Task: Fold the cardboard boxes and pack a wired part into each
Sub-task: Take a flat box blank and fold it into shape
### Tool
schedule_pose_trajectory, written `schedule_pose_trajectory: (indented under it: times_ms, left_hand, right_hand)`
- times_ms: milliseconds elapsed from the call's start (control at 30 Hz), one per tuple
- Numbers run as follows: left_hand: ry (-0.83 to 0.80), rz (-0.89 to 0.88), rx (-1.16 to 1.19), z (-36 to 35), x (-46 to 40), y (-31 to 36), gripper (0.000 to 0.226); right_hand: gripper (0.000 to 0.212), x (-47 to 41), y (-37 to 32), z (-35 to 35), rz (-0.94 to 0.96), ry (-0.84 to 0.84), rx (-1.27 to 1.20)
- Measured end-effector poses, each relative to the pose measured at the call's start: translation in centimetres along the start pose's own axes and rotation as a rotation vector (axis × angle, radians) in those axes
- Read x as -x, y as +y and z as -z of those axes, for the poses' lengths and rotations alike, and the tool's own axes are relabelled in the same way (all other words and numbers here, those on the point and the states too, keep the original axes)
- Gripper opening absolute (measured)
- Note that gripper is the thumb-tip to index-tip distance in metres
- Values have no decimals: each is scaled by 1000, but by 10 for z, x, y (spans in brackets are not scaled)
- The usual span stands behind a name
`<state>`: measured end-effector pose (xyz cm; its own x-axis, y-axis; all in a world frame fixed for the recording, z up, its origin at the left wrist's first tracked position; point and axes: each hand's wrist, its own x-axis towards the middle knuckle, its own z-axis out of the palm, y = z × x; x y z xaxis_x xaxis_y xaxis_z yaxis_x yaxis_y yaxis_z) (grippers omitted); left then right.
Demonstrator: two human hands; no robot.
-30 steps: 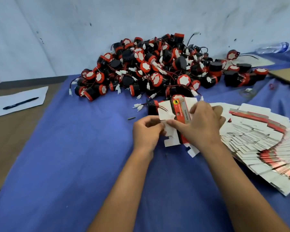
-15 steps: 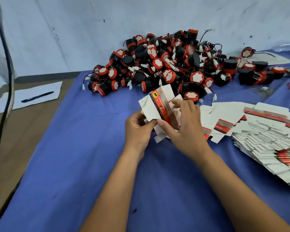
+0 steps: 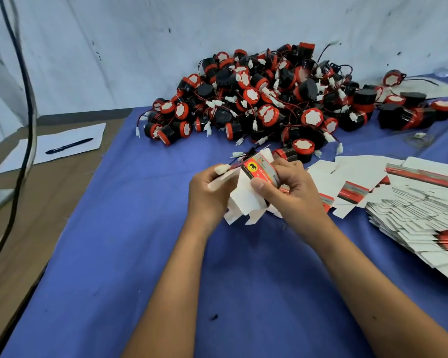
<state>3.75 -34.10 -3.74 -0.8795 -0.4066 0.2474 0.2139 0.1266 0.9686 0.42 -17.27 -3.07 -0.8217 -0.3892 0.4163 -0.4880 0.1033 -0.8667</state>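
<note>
Both bare forearms extend forward, converging at centre. Left hand point(image 3: 207, 192): fingers curled, gripping, thumb on top. Right hand point(image 3: 290, 187): fingers curled over from above, thumb point(image 3: 260, 186) pressed flat, pinching. Hands close together.

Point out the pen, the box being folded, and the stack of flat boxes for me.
pen point(image 3: 69, 146), head view, middle of its black barrel.
box being folded point(image 3: 245, 200), head view, white inner panel between the hands.
stack of flat boxes point(image 3: 414, 213), head view, white fanned edges.
</note>
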Motion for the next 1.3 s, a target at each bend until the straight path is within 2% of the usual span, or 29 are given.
schedule_pose_trajectory:
  times_ms: [33, 100, 133, 167, 233, 267, 300, 367, 433, 500, 567, 600, 633, 700, 733, 800, 867, 967, 1033, 1100, 1133, 1233, 1300]
  left_hand:
    - [50, 20, 75, 2, -2, 0, 4]
    - [51, 74, 204, 8, -4, -2, 15]
    - [-45, 119, 270, 12, -6, -3, 26]
    - [-210, 167, 346, 16, -5, -2, 43]
    - [-562, 217, 487, 22, 1, 1, 85]
    - [-666, 229, 513, 23, 3, 2, 102]
    - [-713, 238, 509, 22, 5, 3, 115]
    - [-673, 270, 429, 14, 10, 5, 126]
    - [-622, 278, 373, 5, 15, 10, 120]
    - [-572, 240, 375, -1, 15, 11, 101]
    - [-463, 199, 427, -1, 13, 12, 97]
    - [-403, 182, 472, 0, 11, 10, 99]
    - [-355, 162, 516, 2, 8, 8, 91]
    - [-290, 166, 563, 4, 6, 6, 67]
    - [-263, 190, 565, 2, 5, 6, 63]
    - [-207, 230, 541, -3, 6, 10, 68]
    - [-175, 198, 525, -6, 7, 13, 70]
    - [-277, 117, 541, -3, 5, 12, 46]
    - [-378, 129, 634, 0, 7, 13, 39]
    - [-402, 175, 677, -2, 8, 16, 55]
    - [-363, 187, 644, -5, 8, 17, 58]
    - [-178, 150, 519, -17, 10, 17, 43]
    - [-84, 101, 462, -25, 13, 16, 41]
  right_hand:
    - [40, 1, 0, -1, 10, -18, 11]
    - [43, 2, 1, -4, 5, -57, 13]
    - [47, 3, 1, -7, -11, -64, -38]
    - [50, 3, -1, -8, -37, -59, -146]
    - [54, 2, -6, -9, -110, -26, -400]
    - [52, 1, -7, -7, -149, -14, -494]
    - [48, 0, -6, -5, -180, -19, -558]
    - [38, 0, 0, -2, -198, -82, -613]
    - [33, 3, 2, 0, -176, -162, -626]
    - [39, 3, 0, -1, -156, -223, -626]
    - [81, 2, -1, -3, -141, -258, -591]
    - [92, 2, -1, -4, -135, -285, -565]
    - [91, 2, 0, -5, -127, -303, -526]
    - [67, 4, 1, -8, -94, -308, -418]
    - [58, 5, 1, -11, -91, -293, -372]
    - [46, 5, 4, -15, -110, -202, -329]
    - [41, 5, 5, -19, -119, -144, -363]
    - [29, 4, 7, -22, -162, -103, -458]
    - [16, 3, 7, -23, -200, -68, -469]
    - [17, 3, 6, -23, -219, -44, -402]
    - [19, 3, 6, -24, -209, -43, -356]
    - [17, 8, 4, -27, -147, -57, -228]
    - [20, 10, 2, -29, -138, -106, -245]
